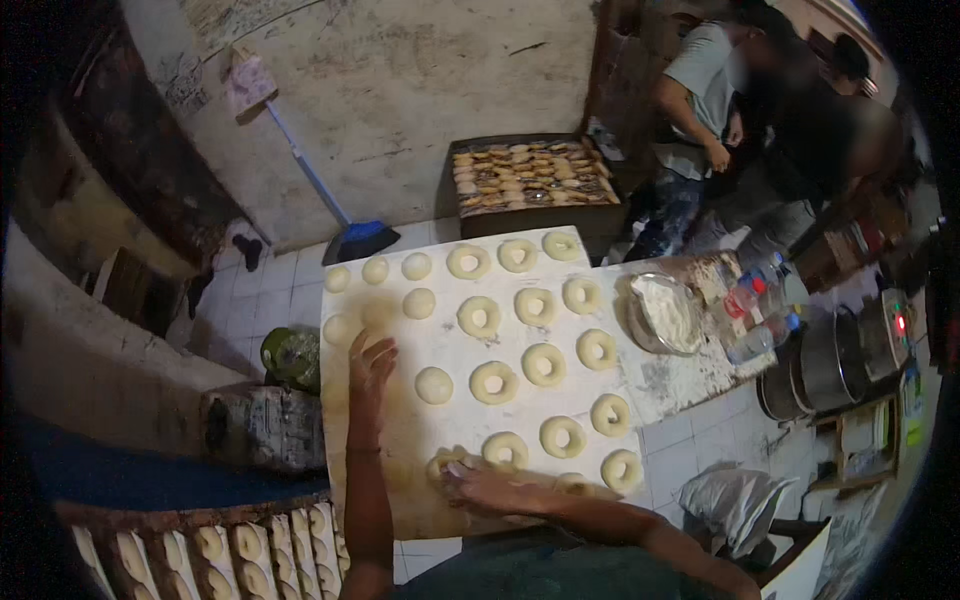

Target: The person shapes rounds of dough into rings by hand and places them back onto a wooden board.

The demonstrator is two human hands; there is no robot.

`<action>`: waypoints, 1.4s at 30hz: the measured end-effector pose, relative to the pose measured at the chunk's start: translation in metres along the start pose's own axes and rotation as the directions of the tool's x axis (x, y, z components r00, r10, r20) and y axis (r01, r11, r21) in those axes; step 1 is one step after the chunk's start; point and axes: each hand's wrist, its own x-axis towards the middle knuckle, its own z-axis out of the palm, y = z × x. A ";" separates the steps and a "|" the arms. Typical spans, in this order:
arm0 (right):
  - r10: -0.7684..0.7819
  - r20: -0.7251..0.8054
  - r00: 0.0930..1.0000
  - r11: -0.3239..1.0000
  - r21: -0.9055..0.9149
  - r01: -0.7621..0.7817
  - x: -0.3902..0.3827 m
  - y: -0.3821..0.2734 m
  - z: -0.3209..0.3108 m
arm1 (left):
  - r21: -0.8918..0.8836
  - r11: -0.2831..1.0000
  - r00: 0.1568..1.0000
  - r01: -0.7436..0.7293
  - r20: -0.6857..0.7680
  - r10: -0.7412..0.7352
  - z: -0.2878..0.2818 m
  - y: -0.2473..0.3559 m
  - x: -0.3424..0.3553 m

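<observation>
A floured white board (400, 345) carries dough rings and round dough balls in loose rows. My right hand (478, 487) is low on the board, its fingers closed and pressed into a piece of dough (443, 464), whose middle they partly hide. Over the left side, my left hand (371, 362) has its fingers apart and holds nothing; a dough ball (340, 328) lies just beyond its fingertips. To the right of that hand sits another dough ball (434, 385). Dough rings such as this one (493, 383) fill the board's middle and right.
A metal bowl of white flour or paste (664, 314) and plastic bottles (752, 338) stand on the right-hand table. Behind is a tray of browned pieces (535, 205). A blue broom (360, 240) leans on the wall. Racked dough rings (250, 543) are lower left. Two people (700, 110) stand back right.
</observation>
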 end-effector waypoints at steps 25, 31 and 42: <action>0.563 -0.411 0.717 0.754 0.611 -0.242 -0.105 -0.171 0.034 | 0.533 0.769 0.929 -0.353 0.298 0.219 -0.033 -0.039 -0.343; 0.771 -0.482 0.416 0.626 0.694 -0.356 -0.144 -0.251 0.079 | 0.201 0.976 0.934 -0.081 0.357 0.004 -0.014 -0.051 -0.400; 0.798 -0.573 0.188 0.602 0.739 -0.301 -0.200 -0.332 0.119 | 0.447 0.763 0.832 -0.468 0.513 0.210 -0.013 -0.049 -0.454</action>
